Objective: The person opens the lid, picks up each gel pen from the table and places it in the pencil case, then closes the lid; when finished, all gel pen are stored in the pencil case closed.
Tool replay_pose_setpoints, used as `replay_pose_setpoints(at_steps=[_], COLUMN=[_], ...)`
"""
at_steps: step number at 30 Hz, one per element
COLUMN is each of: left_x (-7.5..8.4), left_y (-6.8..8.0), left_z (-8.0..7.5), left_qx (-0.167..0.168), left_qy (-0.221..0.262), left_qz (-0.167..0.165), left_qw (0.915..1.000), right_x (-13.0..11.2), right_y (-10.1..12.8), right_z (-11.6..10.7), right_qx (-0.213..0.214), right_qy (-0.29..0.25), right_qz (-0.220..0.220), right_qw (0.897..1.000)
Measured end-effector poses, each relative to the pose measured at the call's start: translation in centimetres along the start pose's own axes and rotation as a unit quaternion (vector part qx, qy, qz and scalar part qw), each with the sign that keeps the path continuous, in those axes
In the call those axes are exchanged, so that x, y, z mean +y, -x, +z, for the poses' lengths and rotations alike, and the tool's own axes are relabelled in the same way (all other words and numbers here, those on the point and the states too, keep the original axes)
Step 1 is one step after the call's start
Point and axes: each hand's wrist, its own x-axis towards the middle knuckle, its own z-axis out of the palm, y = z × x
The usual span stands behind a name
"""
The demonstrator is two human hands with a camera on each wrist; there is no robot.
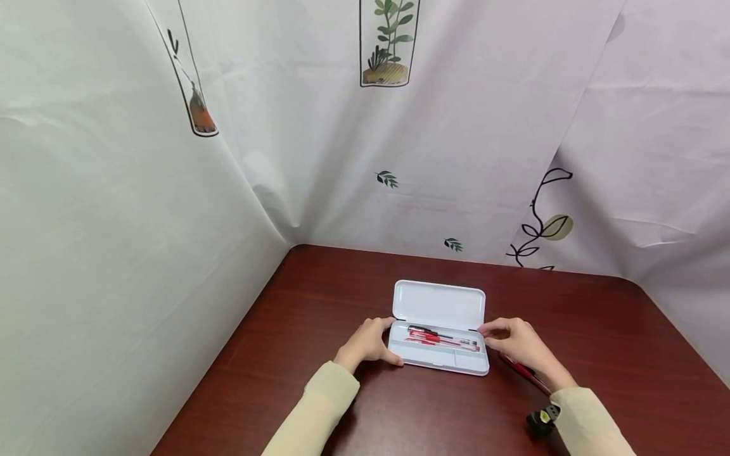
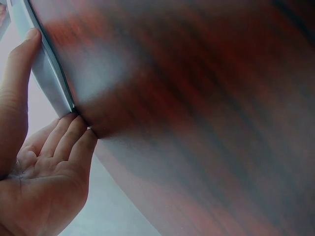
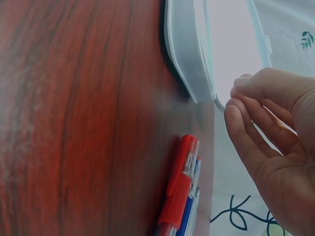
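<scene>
Head view: both hands at an open white plastic pencil case on a dark red wooden table.

Head view: the white plastic pencil case (image 1: 439, 345) lies near the middle of the dark red wooden table (image 1: 319, 297), lid hinged back, with red and black pens (image 1: 441, 339) in its tray. The left hand (image 1: 367, 343) holds the left end, apparently to steady the case. The right hand (image 1: 516, 345) pinches at the right end by the lid hinge, fingers curled. More pens (image 1: 525, 372) lie on the table under that hand.
Left wrist view: the thumb (image 2: 17, 73) and fingertips (image 2: 74, 132) clamp the case edge (image 2: 49, 73) between them.
Right wrist view: the curled fingers (image 3: 256, 113) touch the case corner (image 3: 197, 73); a firm grip cannot be confirmed. Red and blue pens (image 3: 182, 196) lie just beside the case.
</scene>
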Motion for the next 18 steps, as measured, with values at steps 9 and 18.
replay_pose_setpoints(at_steps=[9, 18], left_x=[0.1, 0.1], left_y=[0.0, 0.1], left_z=[-0.1, -0.1], left_qx=[-0.001, -0.002], left_qy=[0.002, -0.001], left_qz=[0.000, 0.000], left_qw=[1.0000, 1.0000], right_x=[0.7, 1.5], right_y=[0.6, 1.3], right_z=[0.0, -0.8], right_qx=[0.014, 0.018], right_qy=[0.021, 0.027], right_qz=[-0.010, -0.004], right_qw=[1.000, 0.999])
